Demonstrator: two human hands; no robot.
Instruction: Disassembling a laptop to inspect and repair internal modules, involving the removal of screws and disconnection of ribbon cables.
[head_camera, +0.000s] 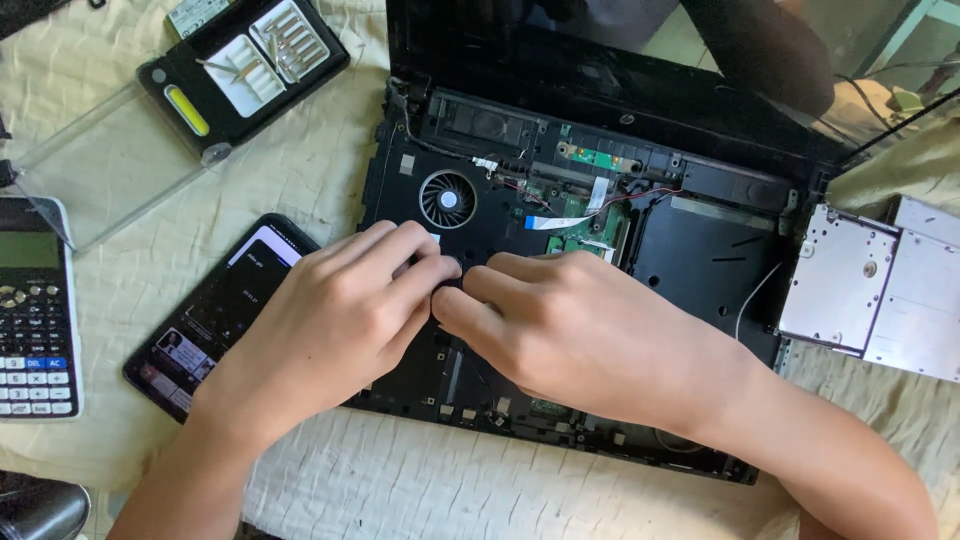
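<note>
A black laptop (560, 200) is lying open on a pale cloth, its keyboard cover off — the insides are showing. A round fan (447, 199) is sitting at the upper left of the base, with a green circuit board (590, 235) and flat white ribbon cables beside it. The screen is tilting back at the top — dark and reflecting. Most of the front of the base is lying hidden under both hands.

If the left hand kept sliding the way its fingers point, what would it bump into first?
Probably the right hand. The left hand points rightward across the opened black laptop base, and its fingertips already meet the right hand's fingertips just below the round cooling fan.
</note>
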